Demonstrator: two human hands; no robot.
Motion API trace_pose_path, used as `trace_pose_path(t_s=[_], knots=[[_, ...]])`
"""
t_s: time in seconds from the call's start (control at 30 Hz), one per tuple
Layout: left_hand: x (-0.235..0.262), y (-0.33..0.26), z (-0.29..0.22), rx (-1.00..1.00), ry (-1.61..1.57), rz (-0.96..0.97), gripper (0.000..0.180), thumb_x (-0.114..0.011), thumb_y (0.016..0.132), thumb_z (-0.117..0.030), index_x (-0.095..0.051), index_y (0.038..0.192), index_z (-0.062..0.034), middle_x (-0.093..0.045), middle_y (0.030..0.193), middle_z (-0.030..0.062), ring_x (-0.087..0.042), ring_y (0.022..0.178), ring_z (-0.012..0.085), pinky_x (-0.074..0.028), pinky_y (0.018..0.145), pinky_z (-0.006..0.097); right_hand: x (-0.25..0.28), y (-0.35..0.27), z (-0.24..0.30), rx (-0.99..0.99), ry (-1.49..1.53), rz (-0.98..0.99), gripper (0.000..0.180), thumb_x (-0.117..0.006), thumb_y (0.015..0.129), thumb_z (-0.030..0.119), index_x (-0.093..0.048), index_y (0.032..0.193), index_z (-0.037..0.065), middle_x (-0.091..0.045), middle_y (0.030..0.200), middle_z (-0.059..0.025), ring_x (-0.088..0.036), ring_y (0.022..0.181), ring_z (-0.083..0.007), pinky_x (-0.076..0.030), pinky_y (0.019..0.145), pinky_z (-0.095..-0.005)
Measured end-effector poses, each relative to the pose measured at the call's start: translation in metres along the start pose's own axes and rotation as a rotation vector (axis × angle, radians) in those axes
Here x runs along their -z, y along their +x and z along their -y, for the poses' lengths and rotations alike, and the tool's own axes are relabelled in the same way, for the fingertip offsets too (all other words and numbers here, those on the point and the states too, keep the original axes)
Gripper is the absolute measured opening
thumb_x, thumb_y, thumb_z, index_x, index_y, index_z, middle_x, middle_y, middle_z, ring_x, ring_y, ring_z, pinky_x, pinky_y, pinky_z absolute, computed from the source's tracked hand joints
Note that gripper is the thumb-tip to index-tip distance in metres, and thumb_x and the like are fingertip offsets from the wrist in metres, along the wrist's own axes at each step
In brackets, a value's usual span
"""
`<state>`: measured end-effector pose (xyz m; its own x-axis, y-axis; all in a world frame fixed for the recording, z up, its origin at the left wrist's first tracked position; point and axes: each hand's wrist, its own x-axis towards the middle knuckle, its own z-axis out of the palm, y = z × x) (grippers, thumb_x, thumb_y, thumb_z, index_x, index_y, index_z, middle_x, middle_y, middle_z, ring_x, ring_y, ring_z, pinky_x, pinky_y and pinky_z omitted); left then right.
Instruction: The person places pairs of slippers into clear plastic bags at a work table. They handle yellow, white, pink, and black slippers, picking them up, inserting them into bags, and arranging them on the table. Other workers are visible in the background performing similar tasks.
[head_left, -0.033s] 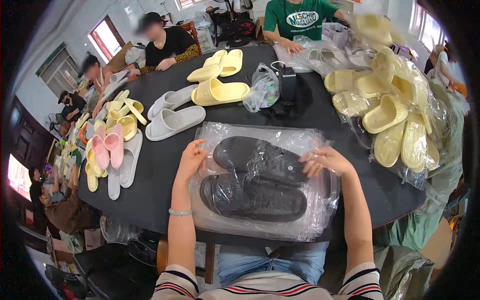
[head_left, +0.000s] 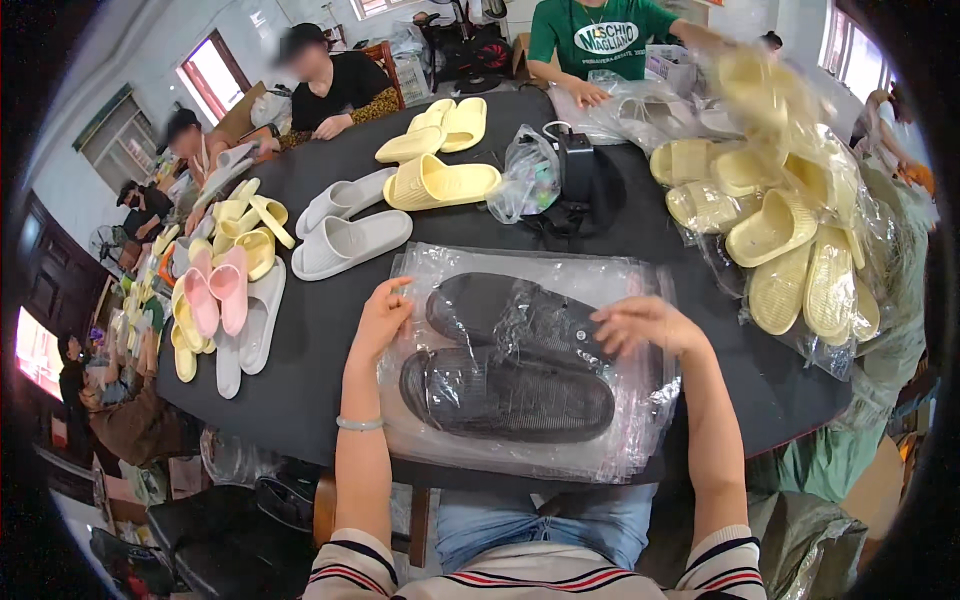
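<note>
Item: clear plastic bag (head_left: 540,440), flat on the near edge of a dark round table (head_left: 310,340), holding a pair of black slippers (head_left: 515,365) laid side by side. Left hand (head_left: 380,318) rested open on the bag's left edge, fingers spread, gripping nothing. Right hand (head_left: 640,325) lay on the bag over the farther slipper, fingers loosely curled; whether it pinched the film could not be told. Beyond: white slippers (head_left: 345,228), yellow slippers (head_left: 440,180), a crumpled small bag (head_left: 528,180) beside a black pouch (head_left: 580,175). Left: pink slippers (head_left: 215,290) among pale yellow ones. Right: bagged yellow slippers (head_left: 790,240), heaped. Far side: other people seated around the table, windows (head_left: 215,75) behind.
</note>
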<state>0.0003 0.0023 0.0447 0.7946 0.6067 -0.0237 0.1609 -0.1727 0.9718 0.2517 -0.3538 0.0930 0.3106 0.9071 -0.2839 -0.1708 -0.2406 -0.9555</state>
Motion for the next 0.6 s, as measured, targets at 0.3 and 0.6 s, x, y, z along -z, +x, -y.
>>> trace_pose_path(t_s=[0.3, 0.6], knots=[[-0.008, 0.009, 0.021, -0.332, 0.130, -0.146, 0.049, -0.057, 0.085, 0.002, -0.049, 0.133, -0.0093, -0.060, 0.091, 0.0031, -0.051, 0.064, 0.0046, -0.044, 0.061, 0.018, -0.064, 0.028, -0.026, 0.865, -0.991, 0.142, 0.040, -0.070, 0.082, 0.022, -0.063, 0.121, 0.018, -0.048, 0.137, -0.0191, -0.045, 0.127, -0.0375, -0.038, 0.105, -0.0448], [-0.011, 0.011, 0.013, -0.108, -0.163, 0.057, 0.064, -0.053, 0.075, 0.008, -0.049, 0.137, -0.0070, -0.058, 0.125, 0.0063, -0.054, 0.071, 0.0047, -0.046, 0.066, 0.020, -0.101, 0.046, -0.019, 0.840, -1.205, 0.199, 0.038, -0.062, 0.088, 0.039, -0.064, 0.120, 0.020, -0.048, 0.132, -0.0223, -0.043, 0.126, -0.0391, -0.034, 0.106, -0.0473]])
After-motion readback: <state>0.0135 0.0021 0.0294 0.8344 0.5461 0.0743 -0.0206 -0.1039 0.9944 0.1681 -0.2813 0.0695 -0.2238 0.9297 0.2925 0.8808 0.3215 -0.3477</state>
